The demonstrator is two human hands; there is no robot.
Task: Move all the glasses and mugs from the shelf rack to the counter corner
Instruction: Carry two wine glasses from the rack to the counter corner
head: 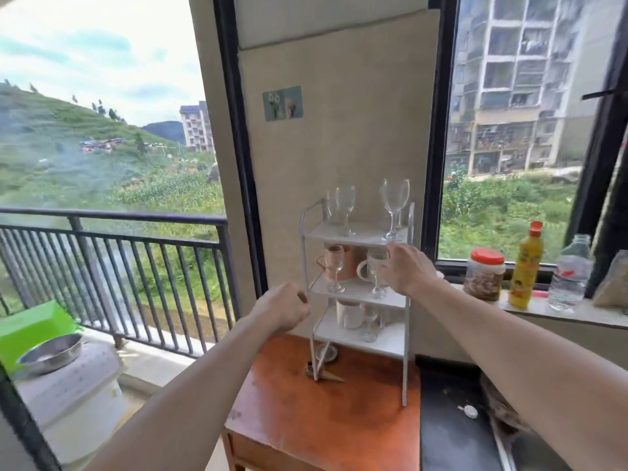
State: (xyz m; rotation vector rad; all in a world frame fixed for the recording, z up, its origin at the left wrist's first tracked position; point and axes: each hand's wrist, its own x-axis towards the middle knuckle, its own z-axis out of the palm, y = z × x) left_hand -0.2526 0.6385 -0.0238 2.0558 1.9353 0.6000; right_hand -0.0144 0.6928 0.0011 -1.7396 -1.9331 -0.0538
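A white three-tier shelf rack [405, 368] stands on an orange-brown wooden table [323, 416]. Two tall wine glasses [345, 205] [395, 202] stand on the top tier. On the middle tier are a small stemmed glass [334, 270], a tan mug [350, 266], a white mug and a second stemmed glass [376, 270]. A white mug [349, 314] and a small glass [369, 322] sit on the bottom tier. My right hand [407, 270] is beside the right stemmed glass on the middle tier, fingers spread at its bowl. My left hand [283, 309] hovers loosely curled, holding nothing, left of the rack.
A black counter [452, 430] lies right of the table. On the window sill stand a red-lidded jar [485, 275], a yellow bottle [525, 266] and a water bottle [571, 273]. A balcony railing [112, 239], a metal bowl [51, 351] and a white appliance are at left.
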